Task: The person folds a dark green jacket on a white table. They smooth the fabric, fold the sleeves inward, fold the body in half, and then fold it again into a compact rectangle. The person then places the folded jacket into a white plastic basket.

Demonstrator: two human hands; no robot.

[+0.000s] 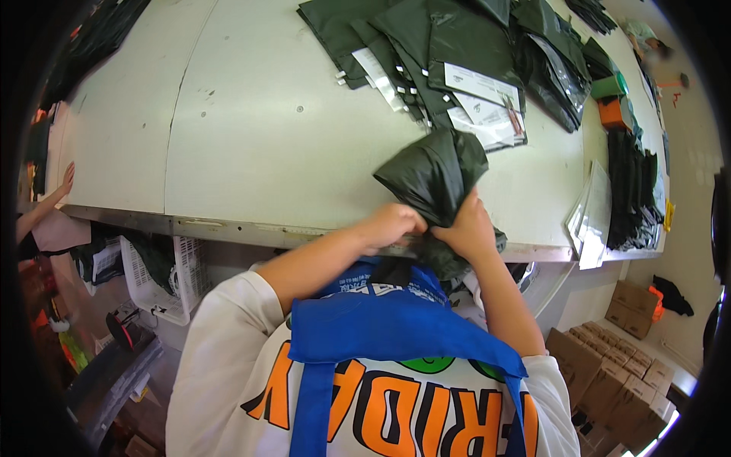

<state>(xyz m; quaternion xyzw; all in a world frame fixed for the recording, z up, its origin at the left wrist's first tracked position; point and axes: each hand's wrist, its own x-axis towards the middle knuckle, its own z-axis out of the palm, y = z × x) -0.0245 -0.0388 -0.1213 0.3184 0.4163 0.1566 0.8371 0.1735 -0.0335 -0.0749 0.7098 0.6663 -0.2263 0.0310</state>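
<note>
A bunched piece of shiny dark green fabric [434, 174] rises over the table's near edge, and its lower end hangs down in front of my apron. My right hand [467, 227] is wrapped around its gathered middle. My left hand [392, 226], slightly blurred, is closed at the left side of the same gather, its fingertips pinching the fabric. Just beyond lie several flat dark green folded pieces [476, 46], overlapping, with white printed paper slips [487, 118] on them. What kind of article the fabric is, I cannot tell.
The white table [251, 145] has a metal front edge. At right are black folded stacks [633, 190], clear plastic sheets [588, 213], an orange box [614, 114] and a green roll [609, 85]. Below left hangs a white basket [160, 282]; another person's hand [68, 177] rests far left. Cardboard boxes [617, 373] stand lower right.
</note>
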